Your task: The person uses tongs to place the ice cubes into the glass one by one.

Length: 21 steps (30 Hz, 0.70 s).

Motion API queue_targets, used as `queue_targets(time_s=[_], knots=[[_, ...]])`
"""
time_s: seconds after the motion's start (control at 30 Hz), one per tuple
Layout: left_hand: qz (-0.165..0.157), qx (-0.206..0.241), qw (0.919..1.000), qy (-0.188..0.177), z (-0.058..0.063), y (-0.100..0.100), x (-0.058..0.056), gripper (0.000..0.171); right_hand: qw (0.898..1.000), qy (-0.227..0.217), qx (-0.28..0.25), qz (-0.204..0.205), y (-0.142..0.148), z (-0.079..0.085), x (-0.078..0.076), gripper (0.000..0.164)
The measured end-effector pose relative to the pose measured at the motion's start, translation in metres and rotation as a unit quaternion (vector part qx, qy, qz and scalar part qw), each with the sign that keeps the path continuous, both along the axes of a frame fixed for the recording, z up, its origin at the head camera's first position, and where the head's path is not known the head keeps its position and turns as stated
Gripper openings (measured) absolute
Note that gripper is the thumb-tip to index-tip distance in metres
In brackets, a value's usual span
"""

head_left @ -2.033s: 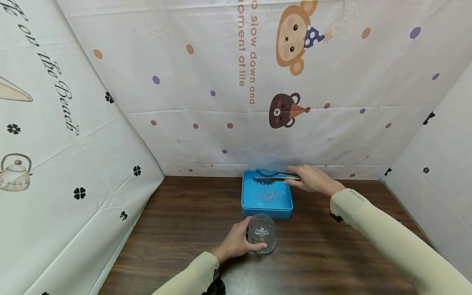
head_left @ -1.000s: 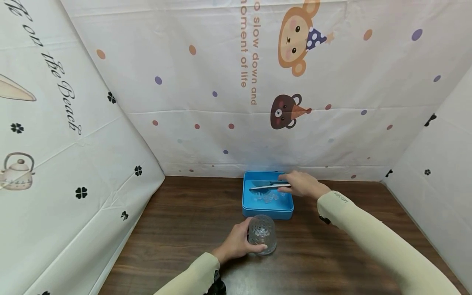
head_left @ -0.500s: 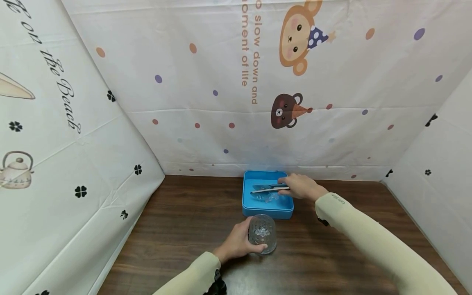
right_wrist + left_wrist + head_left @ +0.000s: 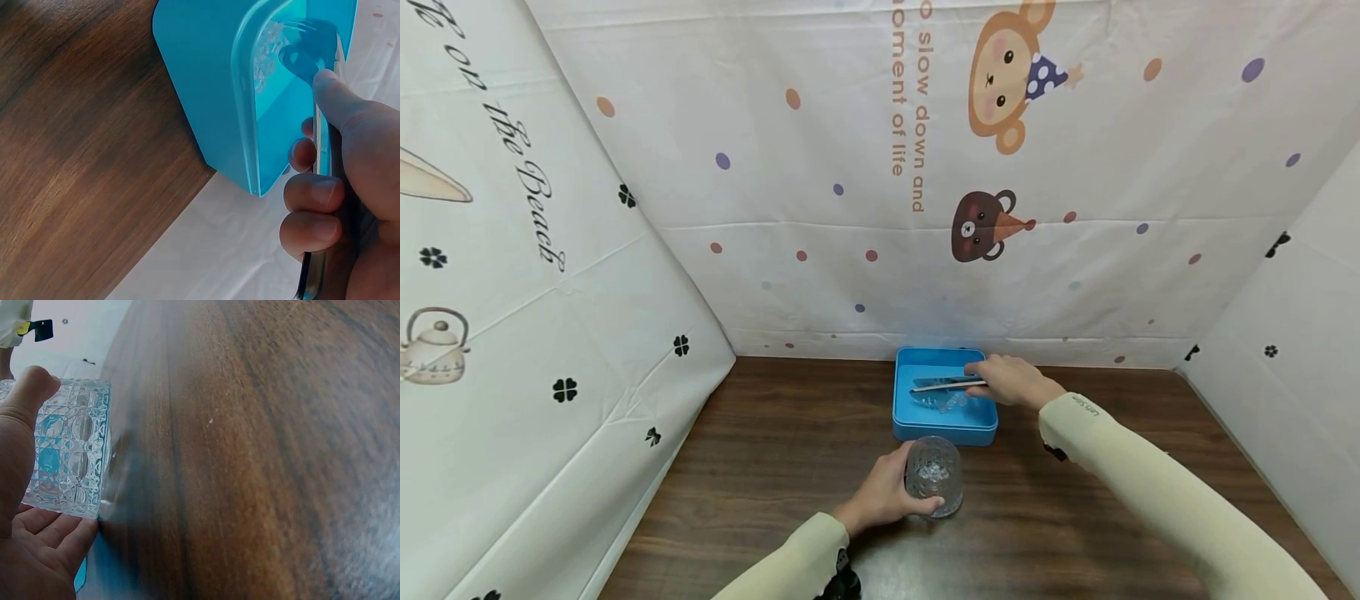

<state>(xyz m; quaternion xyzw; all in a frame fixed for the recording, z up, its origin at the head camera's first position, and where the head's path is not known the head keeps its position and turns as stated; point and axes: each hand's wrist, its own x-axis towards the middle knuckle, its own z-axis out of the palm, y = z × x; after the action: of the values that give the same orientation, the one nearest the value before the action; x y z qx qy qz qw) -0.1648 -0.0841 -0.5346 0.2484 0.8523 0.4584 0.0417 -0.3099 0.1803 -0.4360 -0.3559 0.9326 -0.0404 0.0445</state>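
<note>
My left hand (image 4: 880, 493) holds a clear cut-glass tumbler (image 4: 934, 475) upright on the table, thumb on the near side. In the left wrist view, faceted patterns cover the tumbler (image 4: 75, 450); whether anything lies inside is unclear. My right hand (image 4: 1011, 379) grips the handles of tongs (image 4: 942, 387) with blue heads. Those heads are down inside a blue box (image 4: 945, 435), over small clear pieces (image 4: 957, 401). The right wrist view has the tongs' slotted and rounded heads (image 4: 299, 62) beside the clear pieces (image 4: 265, 56); whether any piece is pinched, I cannot tell.
The dark wooden table (image 4: 790, 433) carries the box near its back edge, against a white printed cloth (image 4: 820, 283). More cloth rises on the left (image 4: 610, 400) and right (image 4: 1285, 333). The tumbler stands just in front of the box.
My right hand has lowered the tongs from above the box's back part toward the clear pieces, moving left and nearer. The tongs' arms have drawn together. My left hand and the tumbler stay put.
</note>
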Motion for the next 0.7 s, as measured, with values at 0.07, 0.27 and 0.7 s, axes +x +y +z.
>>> queue_targets(time_s=[0.07, 0.27, 0.7], knots=[[0.0, 0.0, 1.0, 0.0, -0.0004, -0.0002, 0.0, 0.079, 1.0, 0.004, 0.007, -0.003, -0.0006, -0.0005, 0.0002, 0.04], [-0.001, 0.002, 1.0, 0.0, -0.0011, 0.0001, -0.0002, 0.078, 1.0, 0.01, 0.016, -0.003, -0.0031, -0.0004, 0.0014, 0.038], [-0.004, -0.001, 1.0, 0.004, -0.0034, 0.0004, -0.0013, 0.078, 1.0, -0.005, 0.006, 0.007, -0.0041, -0.0005, 0.0007, 0.015]])
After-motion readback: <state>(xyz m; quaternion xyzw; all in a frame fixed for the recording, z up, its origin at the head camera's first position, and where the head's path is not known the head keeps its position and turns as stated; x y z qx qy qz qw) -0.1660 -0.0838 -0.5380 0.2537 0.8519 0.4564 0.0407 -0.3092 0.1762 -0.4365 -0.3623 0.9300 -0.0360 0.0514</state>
